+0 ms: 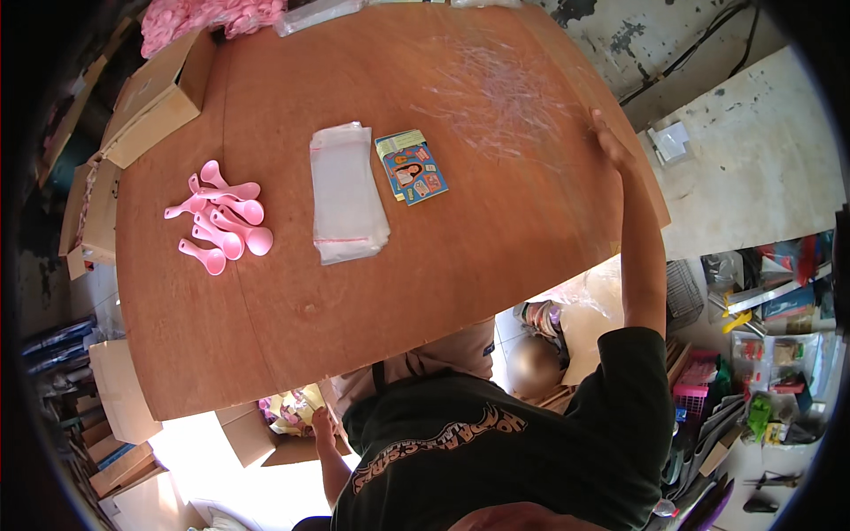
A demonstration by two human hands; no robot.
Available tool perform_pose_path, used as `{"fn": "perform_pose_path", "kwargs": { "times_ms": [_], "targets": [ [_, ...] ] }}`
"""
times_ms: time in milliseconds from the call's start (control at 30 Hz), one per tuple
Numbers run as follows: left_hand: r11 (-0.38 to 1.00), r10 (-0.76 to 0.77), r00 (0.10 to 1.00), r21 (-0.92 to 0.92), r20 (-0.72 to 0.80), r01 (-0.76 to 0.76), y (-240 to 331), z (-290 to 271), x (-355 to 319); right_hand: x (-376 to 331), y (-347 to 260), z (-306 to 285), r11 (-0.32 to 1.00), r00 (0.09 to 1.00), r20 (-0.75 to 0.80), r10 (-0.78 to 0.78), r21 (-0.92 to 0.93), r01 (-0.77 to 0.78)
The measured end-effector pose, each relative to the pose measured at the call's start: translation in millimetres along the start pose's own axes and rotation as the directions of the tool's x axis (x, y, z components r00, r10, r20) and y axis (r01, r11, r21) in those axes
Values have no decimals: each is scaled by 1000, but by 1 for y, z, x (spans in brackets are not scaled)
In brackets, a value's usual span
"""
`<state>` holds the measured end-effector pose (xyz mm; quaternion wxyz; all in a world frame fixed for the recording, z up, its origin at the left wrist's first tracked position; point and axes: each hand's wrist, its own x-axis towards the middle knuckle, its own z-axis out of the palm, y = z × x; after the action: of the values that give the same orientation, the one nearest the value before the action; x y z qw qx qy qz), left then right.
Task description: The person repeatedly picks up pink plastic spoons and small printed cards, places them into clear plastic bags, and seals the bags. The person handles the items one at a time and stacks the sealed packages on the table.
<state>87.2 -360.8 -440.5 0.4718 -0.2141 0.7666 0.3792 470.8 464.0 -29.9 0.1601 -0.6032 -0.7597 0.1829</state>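
Observation:
On the brown wooden table (292, 341), my right hand (611, 142) rests near the right edge, fingers stretched out and nothing held. Left of it lies a loose heap of thin clear plastic strips (509, 93). My left hand (324, 427) hangs below the table's near edge, beside an open cardboard box (243, 434) with yellow and pink packets (292, 409) in it; its fingers are too small to make out. Several pink plastic spoons (221, 221) are piled at the table's left. A stack of clear plastic bags (348, 195) and a stack of colourful printed cards (413, 168) lie mid-table.
Cardboard boxes (159, 102) stand at the table's far left, near a pink heap (208, 19). Another person (534, 367) is low down beyond the near edge. At the right are a pale surface (744, 159), a pink basket (695, 380) and assorted tools and goods.

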Motion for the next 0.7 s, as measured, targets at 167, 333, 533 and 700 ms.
{"fn": "perform_pose_path", "kwargs": {
  "times_ms": [167,333,533,700],
  "targets": [
    [998,16,999,56,46,-19,7,-5,-1,-30,-62,-74,973,975,224,4,225,-56],
    [1000,30,999,-6,16,-30,7,-10,-14,-88,-156,-113,767,907,63,-416,561,312],
    [996,73,997,54,1,-73,17,-28,0,-22,-137,-37,971,969,-83,-233,39,237],
    [897,373,927,241,36,-370,77,-51,-39,-96,-223,1,553,951,201,-236,833,-39]
  ]
}}
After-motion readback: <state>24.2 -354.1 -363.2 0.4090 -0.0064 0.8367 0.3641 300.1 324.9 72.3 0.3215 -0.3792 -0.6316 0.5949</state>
